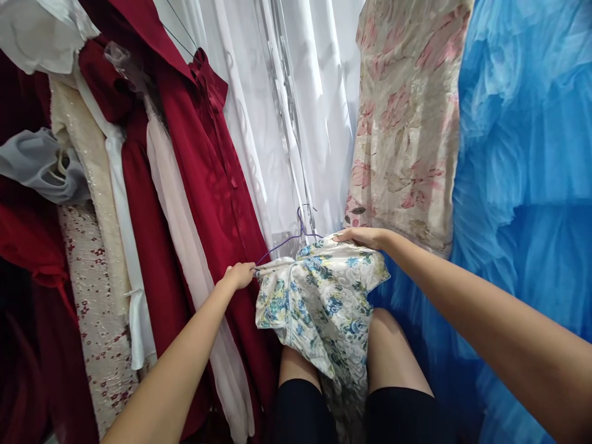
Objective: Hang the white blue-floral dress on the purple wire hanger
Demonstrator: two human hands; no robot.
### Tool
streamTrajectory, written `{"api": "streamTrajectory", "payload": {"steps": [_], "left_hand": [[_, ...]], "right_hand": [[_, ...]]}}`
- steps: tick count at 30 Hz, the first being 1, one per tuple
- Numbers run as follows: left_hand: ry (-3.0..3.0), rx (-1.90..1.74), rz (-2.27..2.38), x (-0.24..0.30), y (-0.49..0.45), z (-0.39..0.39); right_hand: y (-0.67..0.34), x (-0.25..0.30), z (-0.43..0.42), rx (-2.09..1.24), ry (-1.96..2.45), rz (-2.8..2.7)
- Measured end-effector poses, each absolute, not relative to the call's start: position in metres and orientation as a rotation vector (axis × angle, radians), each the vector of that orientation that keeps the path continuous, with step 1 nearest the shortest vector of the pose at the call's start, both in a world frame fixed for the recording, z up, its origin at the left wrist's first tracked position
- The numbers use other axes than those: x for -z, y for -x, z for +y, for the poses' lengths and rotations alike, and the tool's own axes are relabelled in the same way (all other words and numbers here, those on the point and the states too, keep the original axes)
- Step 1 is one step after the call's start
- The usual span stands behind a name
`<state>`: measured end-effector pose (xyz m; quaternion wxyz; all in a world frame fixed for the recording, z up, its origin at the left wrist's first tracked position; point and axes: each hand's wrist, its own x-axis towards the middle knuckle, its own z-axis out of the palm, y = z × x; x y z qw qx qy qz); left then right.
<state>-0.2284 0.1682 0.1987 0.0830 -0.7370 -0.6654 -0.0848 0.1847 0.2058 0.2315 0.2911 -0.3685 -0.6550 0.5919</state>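
Observation:
A white dress with blue and yellow flowers (333, 296) hangs in front of my legs on a purple wire hanger (287, 240), its lower part falling between my knees. My left hand (240, 275) is closed at the dress's left shoulder, where the hanger's arm ends. On the other shoulder, my right hand (363, 238) grips the fabric near the neckline, its thumb and fingers partly hidden by the cloth. The hanger's hook rises between both hands, close to the white curtain.
Dark red dresses (203, 203), a pale pink one (180, 209) and a sequined beige one (95, 277) hang to the left. White curtains (314, 80) are behind. At right hang a beige dress with pink flowers (407, 111) and a ruffled blue gown (522, 185).

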Motion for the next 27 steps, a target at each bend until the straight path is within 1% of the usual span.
{"api": "streamTrajectory", "payload": {"steps": [6, 10, 12, 16, 19, 23, 25, 27], "left_hand": [[2.164, 0.626, -1.858, -0.223, 0.208, 0.195], [2.460, 1.141, -1.591, -0.232, 0.170, 0.211], [2.434, 1.324, -1.578, -0.232, 0.157, 0.213], [2.198, 1.242, -1.795, -0.226, 0.155, 0.200], [2.350, 1.132, -1.707, -0.219, 0.159, 0.181], [2.422, 0.972, -1.533, -0.217, 0.152, 0.167], [2.366, 0.982, -1.542, -0.220, 0.148, 0.168], [2.268, 1.073, -1.610, -0.223, 0.147, 0.173]], "right_hand": [[-0.186, -0.235, 0.207, -1.629, 1.116, -1.682], [-0.186, -0.232, 0.208, -1.681, 1.132, -1.667], [-0.187, -0.230, 0.208, -1.656, 1.142, -1.708], [-0.205, -0.224, 0.204, -1.409, 1.301, -1.745], [-0.225, -0.222, 0.198, -1.292, 1.372, -1.783], [-0.235, -0.232, 0.191, -1.224, 1.249, -1.695], [-0.228, -0.245, 0.186, -1.123, 1.237, -1.589], [-0.215, -0.260, 0.175, -1.072, 1.228, -1.544]]}}
